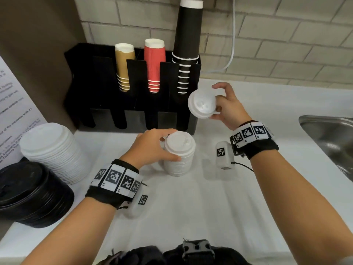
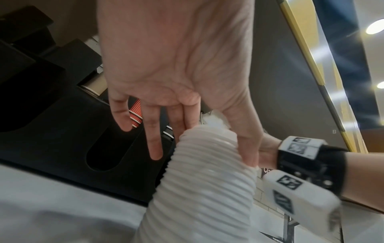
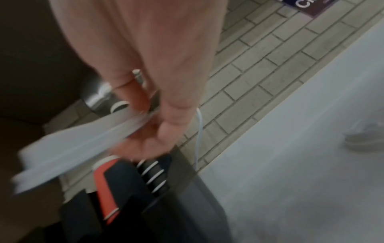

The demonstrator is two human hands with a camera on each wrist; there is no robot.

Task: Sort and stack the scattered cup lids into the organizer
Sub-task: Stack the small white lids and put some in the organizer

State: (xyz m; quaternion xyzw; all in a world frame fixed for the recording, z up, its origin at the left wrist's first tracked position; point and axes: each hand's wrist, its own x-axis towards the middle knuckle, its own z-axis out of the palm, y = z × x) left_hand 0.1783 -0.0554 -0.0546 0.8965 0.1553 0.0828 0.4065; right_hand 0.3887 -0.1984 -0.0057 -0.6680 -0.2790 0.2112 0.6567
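Note:
A tall stack of small white lids [image 1: 179,153] stands on the white counter in front of the black organizer [image 1: 133,104]. My left hand [image 1: 152,148] grips that stack near its top; the left wrist view shows the thumb and forefinger on the ribbed stack [image 2: 207,172], the other fingers straight. My right hand [image 1: 225,104] holds a few white lids [image 1: 202,104] tilted in the air, just right of the organizer's front corner. In the blurred right wrist view those lids [image 3: 79,148] sit pinched between fingers and thumb.
The organizer's back slots hold gold [image 1: 124,67], red [image 1: 154,66] and black [image 1: 187,44] cups; its front slots look dark. A stack of large white lids [image 1: 51,152] and a stack of black lids [image 1: 32,194] stand at the left. A steel sink [image 1: 332,138] lies at the right.

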